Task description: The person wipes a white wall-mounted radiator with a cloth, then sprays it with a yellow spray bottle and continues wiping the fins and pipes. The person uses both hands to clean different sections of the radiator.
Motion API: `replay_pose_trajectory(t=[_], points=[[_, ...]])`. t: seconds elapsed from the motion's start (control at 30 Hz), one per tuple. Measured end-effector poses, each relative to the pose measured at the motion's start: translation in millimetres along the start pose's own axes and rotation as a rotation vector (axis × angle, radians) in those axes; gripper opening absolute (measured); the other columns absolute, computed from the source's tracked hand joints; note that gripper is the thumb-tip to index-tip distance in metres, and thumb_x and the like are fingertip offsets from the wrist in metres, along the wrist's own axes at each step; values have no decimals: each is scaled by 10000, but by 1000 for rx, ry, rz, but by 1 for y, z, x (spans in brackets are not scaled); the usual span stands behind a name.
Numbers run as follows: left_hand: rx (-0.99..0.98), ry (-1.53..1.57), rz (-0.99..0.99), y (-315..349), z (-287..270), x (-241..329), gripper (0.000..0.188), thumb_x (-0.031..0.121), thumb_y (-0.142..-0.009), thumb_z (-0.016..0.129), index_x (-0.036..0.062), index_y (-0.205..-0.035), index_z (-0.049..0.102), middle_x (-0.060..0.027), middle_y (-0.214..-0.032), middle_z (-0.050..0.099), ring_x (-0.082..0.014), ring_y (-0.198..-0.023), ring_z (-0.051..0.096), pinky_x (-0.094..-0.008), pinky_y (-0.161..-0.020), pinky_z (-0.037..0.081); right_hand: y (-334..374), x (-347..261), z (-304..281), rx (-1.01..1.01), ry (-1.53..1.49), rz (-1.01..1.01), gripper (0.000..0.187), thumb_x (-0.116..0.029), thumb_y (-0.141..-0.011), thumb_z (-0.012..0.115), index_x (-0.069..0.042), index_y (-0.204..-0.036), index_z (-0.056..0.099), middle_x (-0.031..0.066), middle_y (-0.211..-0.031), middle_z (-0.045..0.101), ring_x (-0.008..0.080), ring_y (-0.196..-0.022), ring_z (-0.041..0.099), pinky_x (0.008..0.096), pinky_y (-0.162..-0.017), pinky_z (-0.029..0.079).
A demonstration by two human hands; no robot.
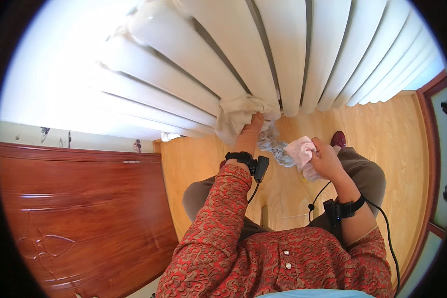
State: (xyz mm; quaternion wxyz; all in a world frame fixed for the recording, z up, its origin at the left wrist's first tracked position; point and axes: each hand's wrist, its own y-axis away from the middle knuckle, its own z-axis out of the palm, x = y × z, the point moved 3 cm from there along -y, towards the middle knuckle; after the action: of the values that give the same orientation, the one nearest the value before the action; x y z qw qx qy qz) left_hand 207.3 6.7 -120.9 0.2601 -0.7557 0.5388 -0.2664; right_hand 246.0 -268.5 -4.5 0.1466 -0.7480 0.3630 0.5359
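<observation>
Cream cloth (231, 116) is located at the lower ends of the columns of a white radiator (283, 54), bunched against them. The left hand (253, 125) is at this cloth, its fingers largely hidden by the folds; whether they grip it or press it flat cannot be told. The right hand (327, 159) is closed on a pale pink cloth (300, 151), pinched between thumb and fingers, apart from the radiator and above the wooden floor (397, 144). Crumpled grey material (274, 145) lies in view between the two hands; its kind, and whether it joins either cloth, cannot be determined.

Step in hand, as judged: wiping at the bottom of the radiator with the left hand's cloth, the right hand's cloth being away from the surface. Any further stroke would call for steady contact with the rounded columns and for working the fabric into the narrow gaps between them.

Markings: no brand, label or legible writing is found on the cloths, the radiator or the red-brown wooden cabinet (84, 213). The black wrist devices, left (260, 169) and right (342, 211), likewise show nothing readable.
</observation>
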Motion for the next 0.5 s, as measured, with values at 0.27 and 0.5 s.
replay_pose_trajectory(t=[0.27, 0.5], points=[[-908, 49, -299, 101, 98, 20, 365, 220, -947, 445, -78, -1059, 623, -263, -1049, 653, -412, -1032, 605, -465, -926, 472, -5, 3, -2, -12, 20, 44, 171, -108, -860, 564, 19, -973, 543, 271, -844, 607, 465, -826, 588, 426, -695, 473], [-168, 667, -744, 93, 77, 61, 415, 305, -995, 408, -46, -1087, 610, -195, -1076, 663, -359, -976, 608, -412, -897, 473, -11, 2, -5, -36, -70, 111, 161, -98, -869, 565, 19, -977, 543, 241, -788, 595, 405, -718, 596, 383, -634, 468]])
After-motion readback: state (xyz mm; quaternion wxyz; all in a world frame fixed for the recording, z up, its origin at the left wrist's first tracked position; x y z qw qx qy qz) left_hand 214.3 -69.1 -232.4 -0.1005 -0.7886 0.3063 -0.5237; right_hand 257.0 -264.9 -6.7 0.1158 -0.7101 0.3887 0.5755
